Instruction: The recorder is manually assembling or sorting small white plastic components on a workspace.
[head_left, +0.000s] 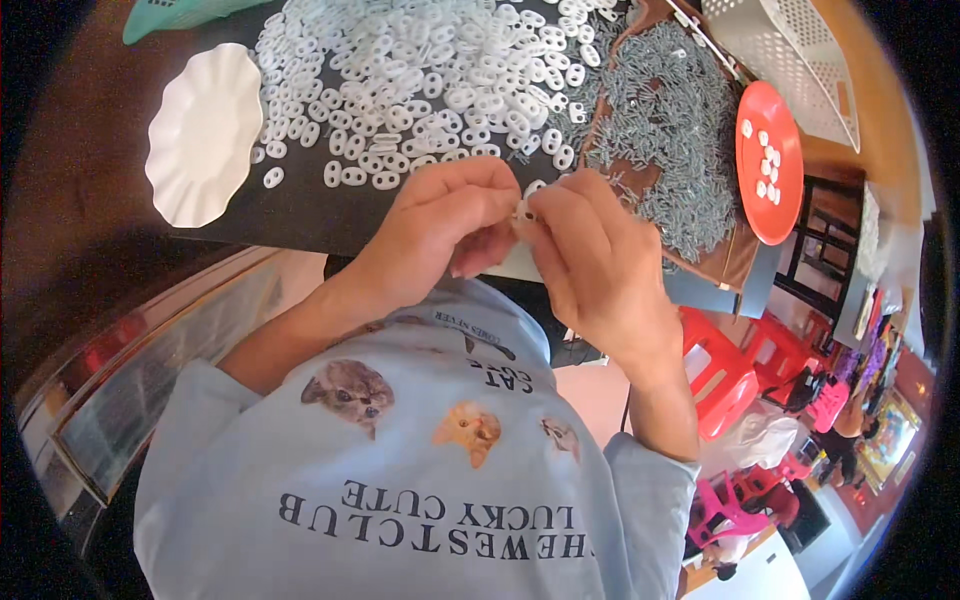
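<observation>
In front of my body, over the table's near edge, both hands meet fingertip to fingertip. A small white plastic piece with a dark hole shows between them, mostly covered by the fingers. My left hand pinches it from the left, its other fingers curled in. From the right, my right hand closes thumb and fingers on the same piece. Just beyond the hands lies a big heap of white oval two-holed pieces. A pile of small grey pin-like parts spreads to the right on a brown sheet.
Left of the heap sits a white wavy-rimmed dish. At the right edge, a red plate bears several white pieces, near a white perforated basket. A green basket is at the far left; red stools stand at right.
</observation>
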